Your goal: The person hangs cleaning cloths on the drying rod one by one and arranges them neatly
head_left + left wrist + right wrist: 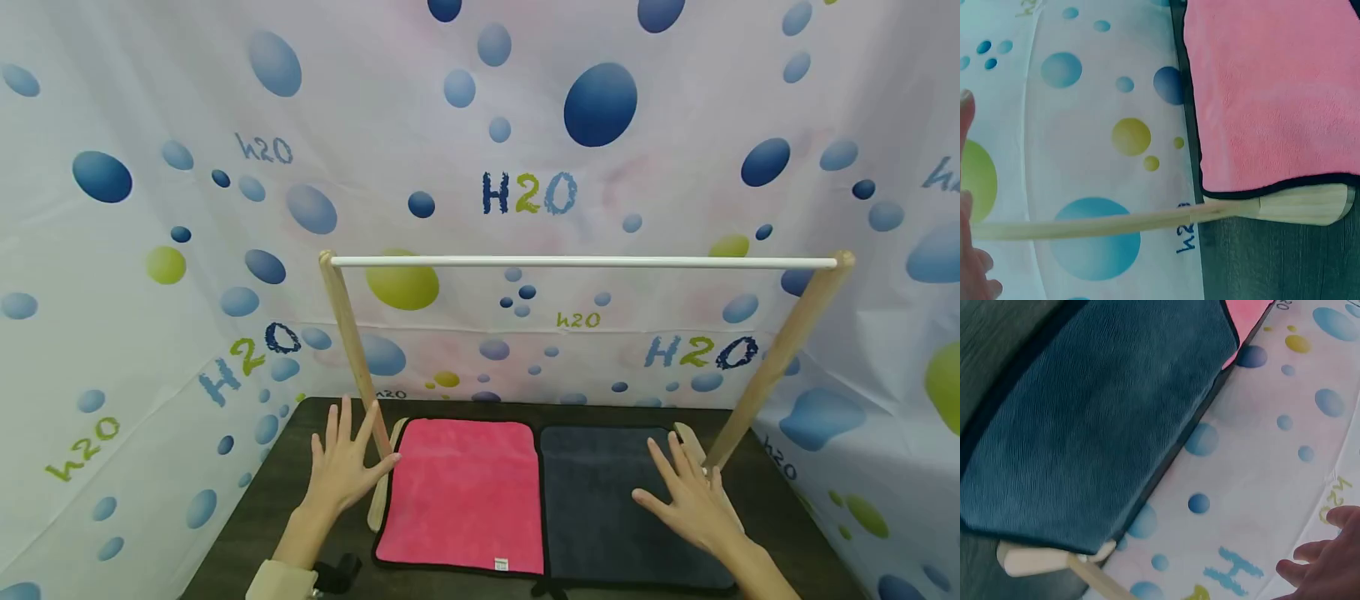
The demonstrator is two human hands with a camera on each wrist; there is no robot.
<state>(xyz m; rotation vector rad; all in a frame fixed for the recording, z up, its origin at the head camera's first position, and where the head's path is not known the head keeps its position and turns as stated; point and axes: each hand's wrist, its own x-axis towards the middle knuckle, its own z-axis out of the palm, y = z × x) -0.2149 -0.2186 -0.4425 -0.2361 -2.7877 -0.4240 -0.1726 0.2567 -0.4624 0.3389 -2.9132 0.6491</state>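
A pink cloth [465, 492] with black edging and a small white label lies flat on the dark table. Beside it on the right is a dark blue-grey cloth [600, 500], also spread flat. My left hand [341, 467] hovers by the pink cloth's left edge, fingers spread, near the rack's left wooden post [348, 333]. Over the right part of the dark cloth, my right hand [697, 508] has its fingers spread, holding nothing. In the wrist views, only parts of the left hand [975, 269] and right hand [1329, 562] show at the frame edges.
A rack with a white crossbar [585, 262] spans above both cloths. Its right wooden post [780, 358] leans outward from a wooden foot. A white curtain [525, 108] with blue and green dots hangs behind. A black object [337, 573] lies by the left sleeve.
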